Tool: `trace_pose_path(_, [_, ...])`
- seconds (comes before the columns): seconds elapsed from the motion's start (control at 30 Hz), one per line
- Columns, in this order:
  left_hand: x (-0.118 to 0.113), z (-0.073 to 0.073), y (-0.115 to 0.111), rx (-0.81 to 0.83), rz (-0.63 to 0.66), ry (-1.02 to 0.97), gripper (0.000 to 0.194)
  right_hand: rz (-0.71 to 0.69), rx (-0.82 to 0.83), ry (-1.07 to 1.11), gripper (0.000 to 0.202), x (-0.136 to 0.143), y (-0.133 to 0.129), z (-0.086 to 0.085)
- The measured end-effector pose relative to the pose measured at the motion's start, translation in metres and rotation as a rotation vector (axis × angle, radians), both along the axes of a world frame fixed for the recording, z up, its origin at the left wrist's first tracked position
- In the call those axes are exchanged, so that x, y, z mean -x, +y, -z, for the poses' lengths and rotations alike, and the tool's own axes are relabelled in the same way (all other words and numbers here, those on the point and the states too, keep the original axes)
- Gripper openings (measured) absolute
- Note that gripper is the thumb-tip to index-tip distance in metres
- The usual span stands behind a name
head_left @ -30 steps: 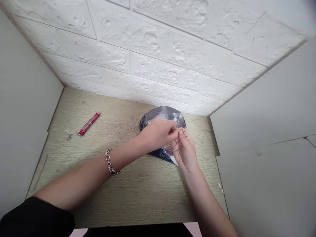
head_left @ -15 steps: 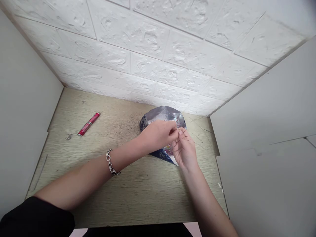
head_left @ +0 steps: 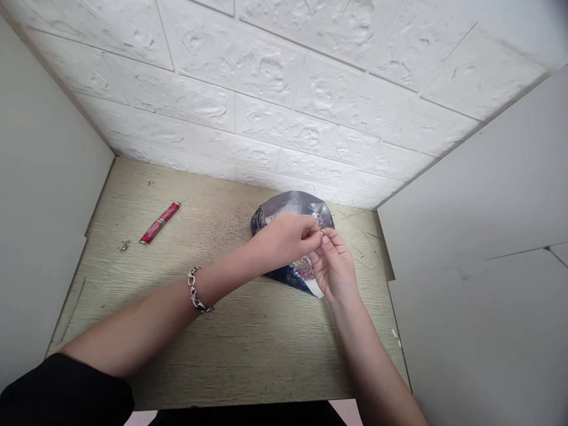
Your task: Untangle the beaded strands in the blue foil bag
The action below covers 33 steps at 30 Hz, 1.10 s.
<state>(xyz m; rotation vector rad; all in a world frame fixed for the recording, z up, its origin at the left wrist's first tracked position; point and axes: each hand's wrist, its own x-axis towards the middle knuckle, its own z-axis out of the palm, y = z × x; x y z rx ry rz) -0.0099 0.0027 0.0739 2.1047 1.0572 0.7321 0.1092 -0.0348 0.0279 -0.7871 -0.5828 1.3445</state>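
Observation:
My left hand [head_left: 288, 239] reaches across with thumb and forefinger pinched, its back toward me. Against its fingertips, my right hand [head_left: 336, 260] pinches too, the other fingers curled. Whatever sits between the two sets of fingertips is too small to make out. Below and behind both hands lies an open foil bag [head_left: 295, 204], silvery inside with a dark blue patterned outside. Tiny colourful pieces like beads [head_left: 305, 268] show inside it, partly covered by my hands.
A red tube-like packet [head_left: 160, 223] lies at the left, near small silvery bits [head_left: 124, 245]. Fine dark specks [head_left: 222, 222] are scattered left of the bag, and thin threads [head_left: 370, 254] lie to its right. A white brick-pattern wall [head_left: 266, 112] and grey side panels [head_left: 479, 236] enclose the table.
My right hand has shifted slightly to the right, showing a little more of the bag. A tiny yellowish spot at the fingertips no longer shows. Both hands stay pinched together.

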Motion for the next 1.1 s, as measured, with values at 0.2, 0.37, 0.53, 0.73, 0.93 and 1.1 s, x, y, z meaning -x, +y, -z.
trace_pose_path(0.2, [0.000, 0.000, 0.001, 0.005, 0.017, -0.030, 0.019, 0.037, 0.015, 0.011, 0.009, 0.000, 0.000, 0.000])
trace_pose_path(0.37, [0.002, 0.002, 0.005, -0.010, 0.000, -0.030, 0.018, 0.024, 0.086, 0.106, 0.015, -0.002, 0.002, -0.002])
trace_pose_path(0.53, [0.004, 0.004, 0.007, -0.030, 0.006, 0.028, 0.022, -0.030, 0.085, 0.175, 0.032, -0.005, 0.001, -0.004])
trace_pose_path(0.73, [0.002, 0.009, 0.007, -0.237, 0.050, 0.261, 0.026, -0.072, 0.063, 0.152, 0.037, -0.004, -0.001, -0.006])
trace_pose_path(0.93, [-0.001, 0.014, 0.004, -0.413, 0.090, 0.521, 0.026, -0.089, 0.042, 0.154, 0.037, -0.003, -0.002, -0.007])
trace_pose_path(1.1, [0.001, 0.016, 0.005, -0.432, 0.062, 0.473, 0.022, -0.127, 0.001, 0.136, 0.038, -0.002, -0.003, -0.007])
